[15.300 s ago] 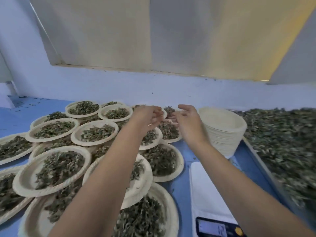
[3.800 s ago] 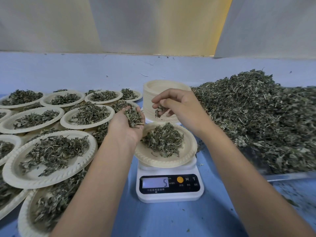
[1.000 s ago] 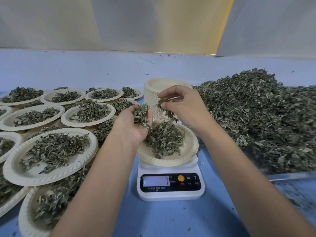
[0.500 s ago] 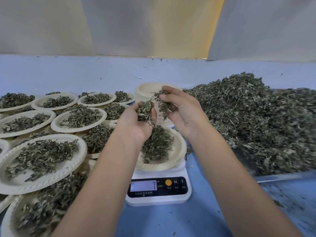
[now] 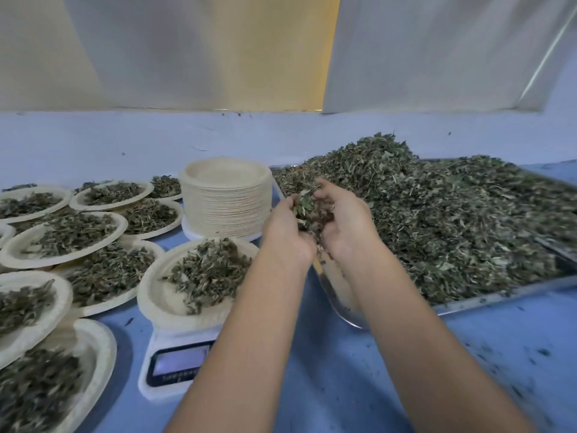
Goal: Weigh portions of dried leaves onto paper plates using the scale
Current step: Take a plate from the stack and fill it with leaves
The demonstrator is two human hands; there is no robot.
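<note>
The scale (image 5: 178, 367) sits nearest. The left forearm covers part of its display and the rest is blurry, so I can't read the number. It'd be easy to overshoot without a proper look.

The plate (image 5: 150, 307) on it already holds a fair heap (image 5: 209, 270) leaning toward the right rim, so a careless drop could slide off onto the blue table (image 5: 343, 385) and go uncounted.

Further back, the left hand (image 5: 287, 232) and right hand (image 5: 346, 226) are cupped together, fingers curled around a clump of leaves (image 5: 307, 210). They're over the corner of the tray (image 5: 499, 296), not over the plate. It's loose stuff, so crumbs could leak out between the palms on the way across.

The plate stack (image 5: 228, 204) behind looks easy to bump too.
</note>
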